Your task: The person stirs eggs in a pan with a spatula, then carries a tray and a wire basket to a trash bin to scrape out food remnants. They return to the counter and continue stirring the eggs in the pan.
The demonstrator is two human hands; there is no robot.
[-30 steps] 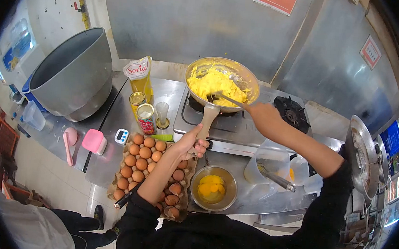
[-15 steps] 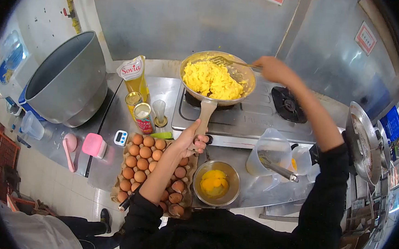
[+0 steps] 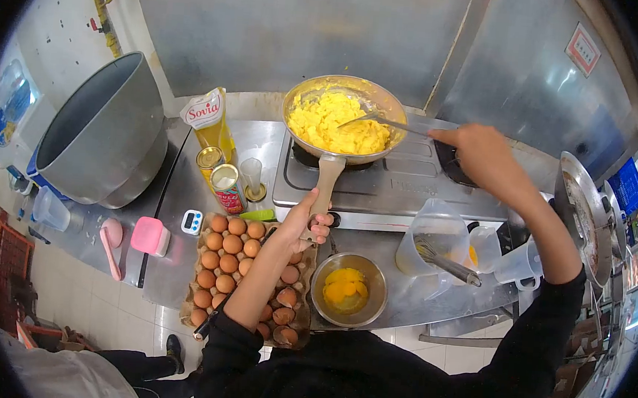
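My left hand (image 3: 312,217) is wrapped round the pale handle of a frying pan (image 3: 331,172), which sits over the left burner. Scrambled eggs (image 3: 332,120), yellow and broken into soft lumps, fill much of the pan. In my right hand (image 3: 477,152) is the handle of a spatula (image 3: 394,123); its blade, seen nearly edge-on, dips into the eggs on their right side. Under my left forearm lies a carton of brown eggs (image 3: 226,255), with several cracked shells on its right side. A steel bowl (image 3: 349,290) of raw yolks stands beside the carton.
The gas stove (image 3: 409,183) has a second burner at right. Near it stand a plastic jug (image 3: 434,240) with a whisk (image 3: 447,266) and a measuring cup (image 3: 518,265). To the left are an oil pouch (image 3: 212,121), cans (image 3: 225,185), a timer (image 3: 192,222) and a large grey pot (image 3: 105,132).
My right hand has moved right and nearer, drawing the spatula from the pan's far rim into the eggs. The egg heap is more spread out. My left hand keeps its hold.
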